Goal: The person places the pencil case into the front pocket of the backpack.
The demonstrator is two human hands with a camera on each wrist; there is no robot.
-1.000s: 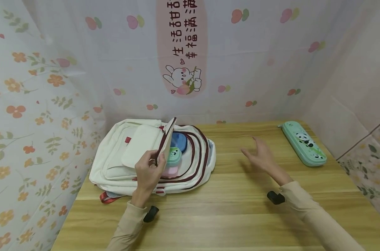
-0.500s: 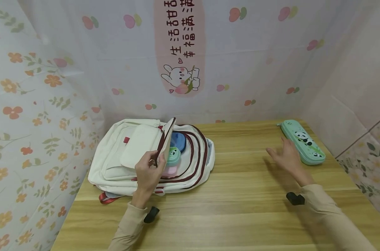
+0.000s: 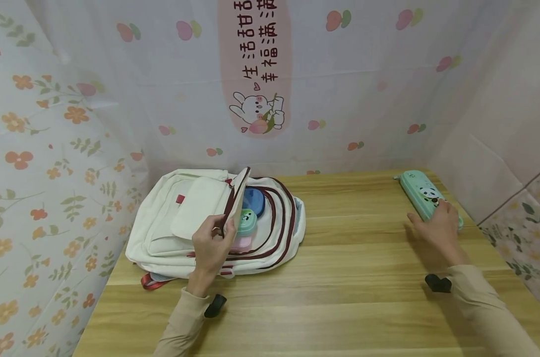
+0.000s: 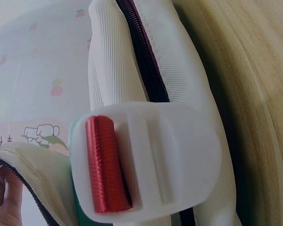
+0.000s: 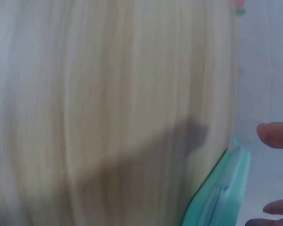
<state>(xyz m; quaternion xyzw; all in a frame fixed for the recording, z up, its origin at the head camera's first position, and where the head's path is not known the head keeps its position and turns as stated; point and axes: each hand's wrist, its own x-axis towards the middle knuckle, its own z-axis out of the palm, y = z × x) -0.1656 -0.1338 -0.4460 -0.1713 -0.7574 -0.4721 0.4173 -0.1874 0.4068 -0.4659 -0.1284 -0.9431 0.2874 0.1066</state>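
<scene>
Obscuring mint case partly, right hand, perhaps touching, backpack well apart.

In front of you, a pale cloth backdrop printed with small pink, red and green fruit rises behind the surface, a yellowish-brown wood-grain top. A pink panel at its middle carries two columns of dark Chinese characters above a white rabbit. On your left hangs a white sheet with orange flowers and green sprigs. To your right, a plain, creased pale covering meets a flowered section along a dark slanting line. Soft light leaves a faint sheen on the wood nearest you.
</scene>
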